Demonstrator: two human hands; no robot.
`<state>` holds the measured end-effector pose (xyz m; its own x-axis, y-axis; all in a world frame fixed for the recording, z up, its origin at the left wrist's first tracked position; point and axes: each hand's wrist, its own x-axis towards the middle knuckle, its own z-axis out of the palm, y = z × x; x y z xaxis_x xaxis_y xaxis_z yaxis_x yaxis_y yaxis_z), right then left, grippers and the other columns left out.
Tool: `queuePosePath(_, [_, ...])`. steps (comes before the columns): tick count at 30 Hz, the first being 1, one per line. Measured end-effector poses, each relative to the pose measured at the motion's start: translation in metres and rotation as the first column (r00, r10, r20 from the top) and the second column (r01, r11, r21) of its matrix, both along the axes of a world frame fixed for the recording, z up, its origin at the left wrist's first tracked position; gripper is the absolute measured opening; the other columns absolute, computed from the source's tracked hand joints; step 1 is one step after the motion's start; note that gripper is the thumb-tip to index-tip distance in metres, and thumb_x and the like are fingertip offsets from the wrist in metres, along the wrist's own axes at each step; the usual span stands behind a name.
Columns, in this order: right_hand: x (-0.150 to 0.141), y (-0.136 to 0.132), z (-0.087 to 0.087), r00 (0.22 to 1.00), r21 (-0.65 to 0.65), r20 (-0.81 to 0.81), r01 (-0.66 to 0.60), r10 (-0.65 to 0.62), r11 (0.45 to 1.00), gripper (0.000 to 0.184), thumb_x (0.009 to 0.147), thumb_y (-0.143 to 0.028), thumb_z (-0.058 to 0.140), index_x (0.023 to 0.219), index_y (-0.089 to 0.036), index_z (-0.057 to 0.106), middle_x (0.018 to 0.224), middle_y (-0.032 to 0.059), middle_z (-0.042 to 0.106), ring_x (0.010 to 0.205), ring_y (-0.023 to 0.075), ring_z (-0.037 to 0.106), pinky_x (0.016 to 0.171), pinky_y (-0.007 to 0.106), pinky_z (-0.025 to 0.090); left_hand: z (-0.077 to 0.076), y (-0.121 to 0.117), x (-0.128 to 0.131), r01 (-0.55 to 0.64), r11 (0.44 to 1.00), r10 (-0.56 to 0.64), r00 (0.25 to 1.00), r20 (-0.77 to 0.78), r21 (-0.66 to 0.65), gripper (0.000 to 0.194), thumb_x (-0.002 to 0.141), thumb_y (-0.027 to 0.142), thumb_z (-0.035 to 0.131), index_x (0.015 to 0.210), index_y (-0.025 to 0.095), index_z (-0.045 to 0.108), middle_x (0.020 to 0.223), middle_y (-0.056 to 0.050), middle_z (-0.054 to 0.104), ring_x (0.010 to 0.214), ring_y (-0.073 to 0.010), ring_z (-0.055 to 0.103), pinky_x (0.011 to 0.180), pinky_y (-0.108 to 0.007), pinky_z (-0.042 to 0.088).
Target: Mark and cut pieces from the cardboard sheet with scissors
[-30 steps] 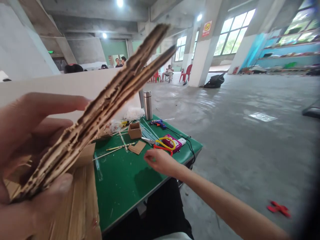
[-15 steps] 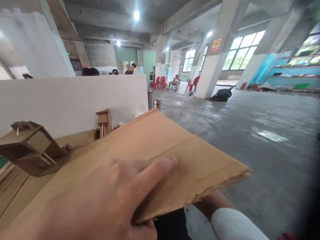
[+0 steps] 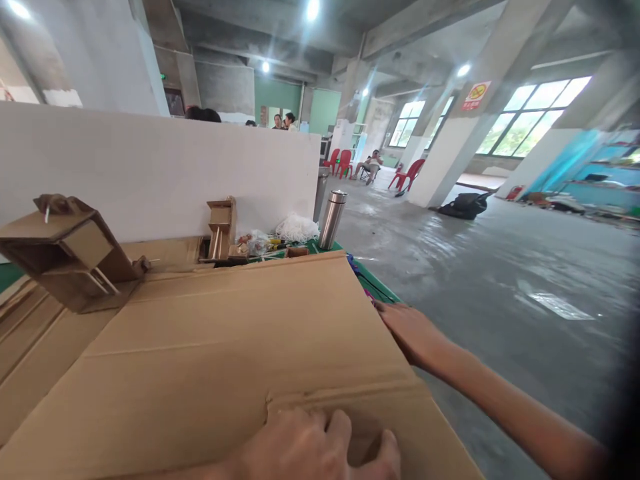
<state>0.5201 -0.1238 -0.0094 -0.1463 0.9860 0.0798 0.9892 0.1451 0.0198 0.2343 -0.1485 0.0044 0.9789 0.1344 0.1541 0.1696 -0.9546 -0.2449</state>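
Note:
A large brown cardboard sheet lies across the table in front of me. My left hand rests on its near part, beside a creased, torn strip. The fingers are bent and apart from the thumb, with nothing visible between them. My right hand reaches to the sheet's right edge, close to a small purple thing that I cannot make out fully. The right fingertips are hidden by the edge and by that thing. A dark cord-like line runs nearby over the green tabletop.
A cardboard box model stands at left, and a smaller cardboard piece with sticks is farther back. A steel flask stands by white shredded material. A white partition rises behind. People sit beyond, near red chairs.
The cardboard sheet has come down flat from a raised tilt. My left hand has gone from gripping its edge to lying on top. My right hand has appeared at the right edge.

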Motion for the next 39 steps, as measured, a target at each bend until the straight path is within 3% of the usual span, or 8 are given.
queuePosePath(7, [0.032, -0.013, 0.023, 0.924, 0.122, -0.096, 0.381, -0.371, 0.917, 0.016, 0.083, -0.021, 0.047, 0.071, -0.024, 0.036, 0.068, 0.0021, 0.054, 0.055, 0.0160, 0.047, 0.054, 0.031, 0.032, -0.053, 0.013, 0.007, 0.076, 0.996, -0.078, 0.994, 0.073, 0.038, 0.034, 0.091, 0.023, 0.047, 0.125, 0.020, 0.042, 0.058, 0.003, 0.057, 0.037, -0.0140, 0.050, 0.029, -0.020, 0.027])
queuePosePath(14, [-0.075, -0.011, 0.009, 0.641, -0.032, -0.768, -0.030, -0.005, 0.999, 0.034, 0.092, -0.040, 0.035, 0.063, -0.023, 0.040, 0.050, -0.0047, 0.033, 0.045, 0.0117, 0.033, 0.042, 0.025, 0.026, -0.074, 0.022, 0.012, 0.062, 0.997, -0.059, 0.996, 0.060, -0.038, 0.033, 0.090, 0.025, 0.050, 0.121, 0.016, 0.046, 0.057, 0.001, 0.059, 0.040, -0.0150, 0.052, 0.031, -0.022, 0.029])
queuePosePath(17, [-0.110, 0.003, -0.005, 0.515, -0.201, -0.856, -0.255, -0.043, 0.946, 0.033, 0.095, -0.041, 0.034, 0.091, -0.021, 0.060, 0.055, -0.0022, 0.052, 0.050, 0.0125, 0.048, 0.046, 0.023, 0.034, -0.082, 0.025, 0.012, 0.030, 1.000, -0.028, 0.986, 0.165, -0.005, 0.025, 0.090, 0.024, 0.049, 0.114, 0.018, 0.051, 0.056, 0.002, 0.059, 0.039, -0.0150, 0.051, 0.031, -0.024, 0.029])
queuePosePath(20, [-0.128, 0.017, -0.018, 0.455, -0.166, -0.889, -0.430, 0.055, 0.888, 0.040, 0.093, -0.044, 0.041, 0.075, -0.017, 0.066, 0.074, 0.0043, 0.063, 0.068, 0.0144, 0.058, 0.062, 0.025, 0.043, -0.092, 0.025, 0.016, -0.003, 1.000, 0.000, 0.978, 0.210, 0.013, 0.014, 0.089, 0.018, 0.046, 0.099, 0.017, 0.056, 0.062, -0.001, 0.061, 0.046, -0.0147, 0.054, 0.037, -0.024, 0.032])
queuePosePath(26, [-0.143, 0.026, -0.043, 0.221, -0.346, -0.933, -0.320, -0.286, 0.882, 0.053, 0.090, -0.058, 0.040, 0.078, -0.017, 0.070, 0.071, 0.0053, 0.065, 0.069, 0.0163, 0.062, 0.064, 0.027, 0.049, -0.108, 0.024, 0.029, -0.039, 0.985, 0.074, 0.976, 0.204, -0.171, 0.013, 0.086, 0.015, 0.047, 0.081, 0.017, 0.059, 0.058, 0.000, 0.057, 0.044, -0.0117, 0.048, 0.041, -0.025, 0.028])
queuePosePath(30, [-0.148, 0.029, -0.053, 0.249, -0.358, -0.924, -0.304, -0.289, 0.883, 0.057, 0.084, -0.064, 0.046, 0.063, -0.015, 0.066, 0.061, 0.0034, 0.059, 0.058, 0.0127, 0.055, 0.055, 0.023, 0.045, -0.108, 0.026, 0.032, -0.066, 0.981, 0.105, 0.972, 0.213, -0.183, 0.012, 0.086, 0.019, 0.048, 0.082, 0.017, 0.059, 0.060, -0.001, 0.061, 0.044, -0.0143, 0.050, 0.040, -0.027, 0.028])
queuePosePath(34, [-0.150, 0.033, -0.057, 0.048, -0.464, -0.881, -0.279, -0.471, 0.841, 0.052, 0.079, -0.065, 0.052, 0.076, -0.016, 0.068, 0.061, 0.0019, 0.060, 0.056, 0.0121, 0.056, 0.055, 0.023, 0.046, -0.104, 0.028, 0.031, -0.073, 0.973, 0.119, 0.972, 0.204, -0.220, 0.015, 0.085, 0.020, 0.049, 0.073, 0.018, 0.059, 0.058, -0.002, 0.062, 0.038, -0.0124, 0.047, 0.036, -0.026, 0.022])
queuePosePath(39, [-0.148, 0.033, -0.052, 0.134, -0.416, -0.909, -0.234, -0.395, 0.879, 0.053, 0.077, -0.065, 0.055, 0.060, -0.015, 0.060, 0.059, 0.0008, 0.054, 0.055, 0.0106, 0.052, 0.051, 0.021, 0.042, -0.108, 0.028, 0.029, -0.103, 0.966, 0.158, 0.961, 0.228, -0.236, 0.016, 0.085, 0.028, 0.053, 0.076, 0.018, 0.061, 0.056, -0.004, 0.063, 0.040, -0.0138, 0.050, 0.036, -0.026, 0.024])
